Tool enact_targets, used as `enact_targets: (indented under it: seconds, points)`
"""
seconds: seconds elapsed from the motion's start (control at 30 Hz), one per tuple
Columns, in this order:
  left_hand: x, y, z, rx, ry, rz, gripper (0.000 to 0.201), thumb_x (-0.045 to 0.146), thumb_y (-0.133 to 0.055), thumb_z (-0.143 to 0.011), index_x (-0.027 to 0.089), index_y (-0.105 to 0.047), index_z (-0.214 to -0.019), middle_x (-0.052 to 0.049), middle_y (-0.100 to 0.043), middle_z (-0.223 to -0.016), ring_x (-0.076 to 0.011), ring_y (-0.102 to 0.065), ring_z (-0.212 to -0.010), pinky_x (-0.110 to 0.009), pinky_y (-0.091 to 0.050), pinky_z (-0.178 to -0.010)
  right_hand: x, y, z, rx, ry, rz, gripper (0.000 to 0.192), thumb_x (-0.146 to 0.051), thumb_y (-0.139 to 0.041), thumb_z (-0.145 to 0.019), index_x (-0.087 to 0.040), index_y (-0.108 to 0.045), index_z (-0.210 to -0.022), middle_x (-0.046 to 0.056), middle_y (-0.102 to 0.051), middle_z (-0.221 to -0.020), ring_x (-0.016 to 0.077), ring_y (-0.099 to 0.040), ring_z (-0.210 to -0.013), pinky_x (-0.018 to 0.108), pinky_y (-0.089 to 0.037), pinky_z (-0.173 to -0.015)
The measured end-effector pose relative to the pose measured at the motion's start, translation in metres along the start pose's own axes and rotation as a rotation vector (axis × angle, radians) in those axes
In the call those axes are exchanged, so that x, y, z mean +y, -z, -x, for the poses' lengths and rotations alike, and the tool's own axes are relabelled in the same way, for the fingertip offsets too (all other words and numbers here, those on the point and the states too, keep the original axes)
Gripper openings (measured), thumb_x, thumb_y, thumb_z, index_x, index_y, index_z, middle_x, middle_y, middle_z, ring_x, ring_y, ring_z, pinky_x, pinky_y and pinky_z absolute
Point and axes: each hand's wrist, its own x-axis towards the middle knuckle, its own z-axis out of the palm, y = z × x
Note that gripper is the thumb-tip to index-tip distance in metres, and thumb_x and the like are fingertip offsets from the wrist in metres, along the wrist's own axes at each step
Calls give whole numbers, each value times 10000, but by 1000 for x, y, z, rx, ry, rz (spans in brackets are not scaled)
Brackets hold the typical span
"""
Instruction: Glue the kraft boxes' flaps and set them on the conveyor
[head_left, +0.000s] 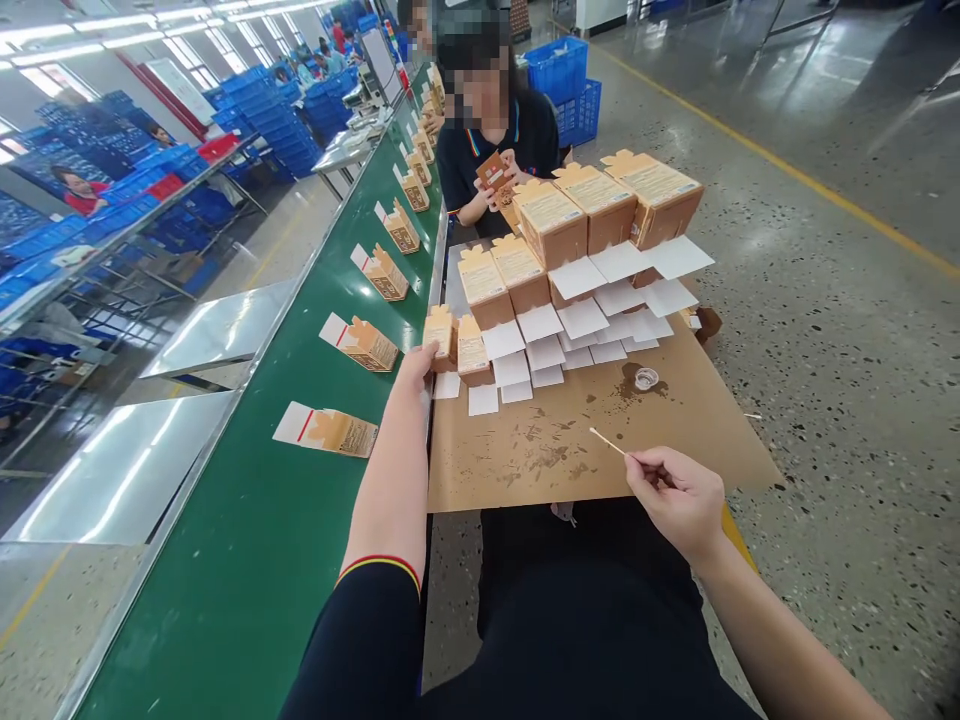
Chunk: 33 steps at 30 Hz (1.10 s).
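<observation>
Left hand on a carton, right hand pinching a swab stick.

We are closing our left hand point(415, 368) on the nearest small orange carton point(439, 334) at frame centre, beside the green conveyor belt point(247, 560), while our right hand point(675, 495), lower right, is pinching a thin swab stick point(606, 441) over the stained cardboard sheet point(570, 450), near the small glue cup point(646, 379); a co-worker point(491, 130) is sitting opposite.

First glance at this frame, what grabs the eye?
The stepped rows of small orange cardboard boxes with white flaps hanging open, stacked on the stained brown cardboard sheet. Left of it, the long green conveyor belt carries more boxes in a line. Nearer, the left hand touches the nearest box; the right hand pinches a thin wooden stick.
</observation>
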Motion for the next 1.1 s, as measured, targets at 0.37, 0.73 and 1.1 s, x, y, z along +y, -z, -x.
enact_targets:
  seconds: [0.37,0.73,1.1]
  points:
    - [-61,70,175,-194,-47,325,848,508,-1057,-661,258,-727,-1401,-163,-731,-1541,-400,-703,-1429,-539,-623,-1160,-21,8,22,-113,-30,-97,186,-225,-740,-1020,-271,-730,-840,-31,-665,-633,135,-586,-486,285,-517,-487]
    - [-94,28,202,-110,-70,185,779,613,-1038,-690,207,-740,-1284,-190,-783,-1393,-376,-730,-1389,-536,-587,-1192,4,-83,45,-464,86,-41,308,-162,-582,-1032,-248,-574,-736,-28,-591,-637,129,-548,-561,255,-461,-579]
    - [-100,20,218,-59,-112,110,817,522,-1046,-687,241,-639,-1338,-170,-755,-1405,-355,-750,-1340,-507,-605,-1154,15,-71,22,-382,36,-18,289,-187,-596,-1031,-252,-611,-750,-15,-633,-653,140,-587,-577,258,-494,-586]
